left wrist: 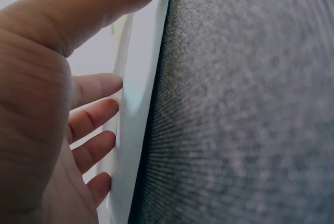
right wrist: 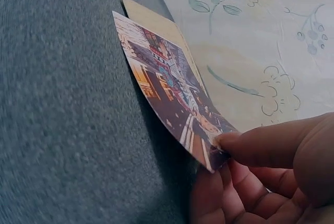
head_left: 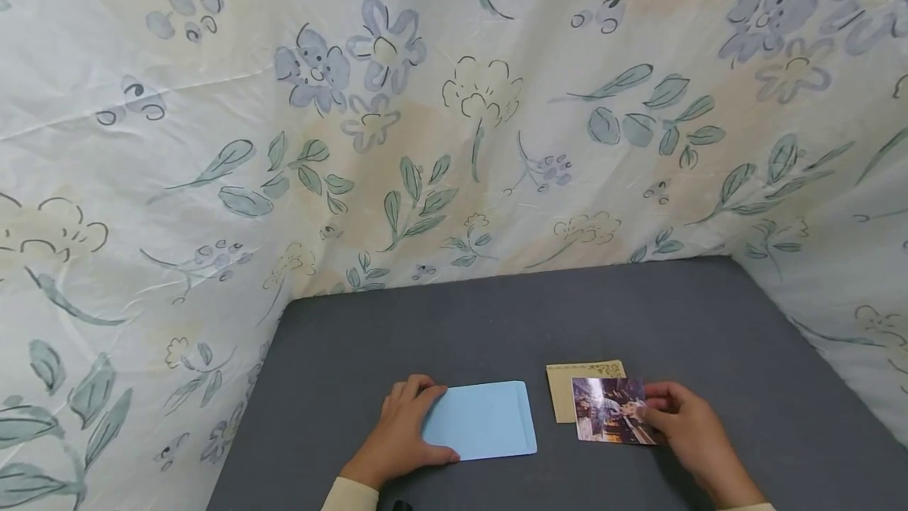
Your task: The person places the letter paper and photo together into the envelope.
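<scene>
A light blue envelope [head_left: 479,421] lies on the dark grey table, its flap edge at the right. The left hand [head_left: 401,430] touches its left end, thumb at the lower corner and fingers at the upper one; the left wrist view shows the thumb and fingertips of the hand [left wrist: 47,93] against the envelope [left wrist: 136,93]. The right hand [head_left: 691,432] pinches the right edge of a printed picture card [head_left: 610,408] between thumb and fingers. In the right wrist view the card [right wrist: 167,78] is tilted, held at its near corner by the hand [right wrist: 266,172].
A tan card or envelope [head_left: 562,393] with a patterned edge lies partly behind the picture card. Floral fabric [head_left: 482,203] stands behind and beside the grey table [head_left: 397,330]. A small black object [head_left: 402,505] shows at the bottom edge.
</scene>
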A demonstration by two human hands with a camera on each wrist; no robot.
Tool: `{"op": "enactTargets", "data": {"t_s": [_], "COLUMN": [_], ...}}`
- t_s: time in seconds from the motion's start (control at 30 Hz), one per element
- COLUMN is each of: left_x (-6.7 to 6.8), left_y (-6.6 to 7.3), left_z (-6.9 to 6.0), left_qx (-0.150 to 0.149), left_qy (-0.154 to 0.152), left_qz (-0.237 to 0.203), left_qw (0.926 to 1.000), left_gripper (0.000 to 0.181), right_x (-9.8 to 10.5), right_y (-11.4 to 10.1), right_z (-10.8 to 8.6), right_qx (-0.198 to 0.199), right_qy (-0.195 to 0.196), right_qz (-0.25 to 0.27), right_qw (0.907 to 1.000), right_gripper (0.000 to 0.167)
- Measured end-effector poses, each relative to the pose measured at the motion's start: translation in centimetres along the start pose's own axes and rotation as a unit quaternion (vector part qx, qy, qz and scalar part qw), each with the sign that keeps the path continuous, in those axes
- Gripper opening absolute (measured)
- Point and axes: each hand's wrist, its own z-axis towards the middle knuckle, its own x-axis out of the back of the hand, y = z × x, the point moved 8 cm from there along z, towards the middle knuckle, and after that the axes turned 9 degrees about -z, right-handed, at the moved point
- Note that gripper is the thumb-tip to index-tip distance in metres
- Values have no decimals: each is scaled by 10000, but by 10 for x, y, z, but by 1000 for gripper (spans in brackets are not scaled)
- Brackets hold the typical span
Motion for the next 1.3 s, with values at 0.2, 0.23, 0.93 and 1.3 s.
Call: {"op": "enactTargets", "data": {"t_s": [0.2,0.23,0.93,1.3], "left_x": [-1,-1,-1,-3], "left_y": [-6,-7,-16,-13], "left_z": [-2,-2,-7,-3], "left_qx": [-12,-16,-48,-101], "left_qy": [71,81,214,359], "left_qz": [-196,-226,-681,-681], "left_qw": [9998,9997,9974,9970], "left_gripper": [102,102,100,100], "right_x": [-7,-8,-40,-54], "right_y": [3,4,-10,-18], "right_z": [-3,-3,-12,-3], "right_qx": [-177,-187,-122,-31], "right_qy": [-83,-94,-365,-434], "right_qz": [398,459,1195,1163], "right_qw": [9990,9987,9921,9923], "right_gripper": [35,36,40,35]}}
